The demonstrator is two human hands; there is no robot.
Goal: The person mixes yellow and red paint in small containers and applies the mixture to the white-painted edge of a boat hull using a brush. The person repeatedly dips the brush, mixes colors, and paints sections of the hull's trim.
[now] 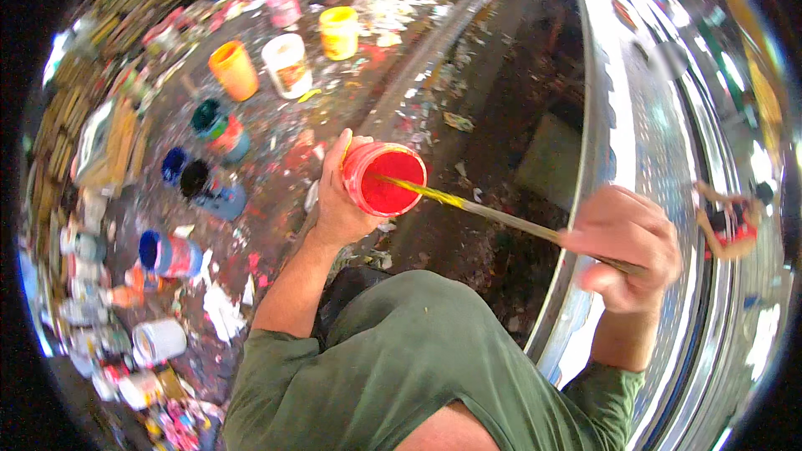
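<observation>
Below the head camera, over a paint-spattered floor: left hand wrapped around a red pot, held up in the air, tilted toward the camera, red paint filling it to near the rim. Right hand blurred, closed around the end of a long stick, yellow-streaked, its tip dipped into the red paint. Looked like stirring or loading paint, mid-step; colour in the pot already even, no streaks seen on the surface.

Left of the pot, on the floor: orange tub, white tub, yellow tub, pink tub, all upright and apart. Nearer: teal can, blue can, black can, another blue can lying on its side, white jar at lower left. Scraps of dried paint scattered between them.

Right of the hands: curved shiny metal panel, patterned, mostly bare; small red-and-yellow figure painted on it, well apart from the stick. Judged from that, much of the panel left unpainted.
</observation>
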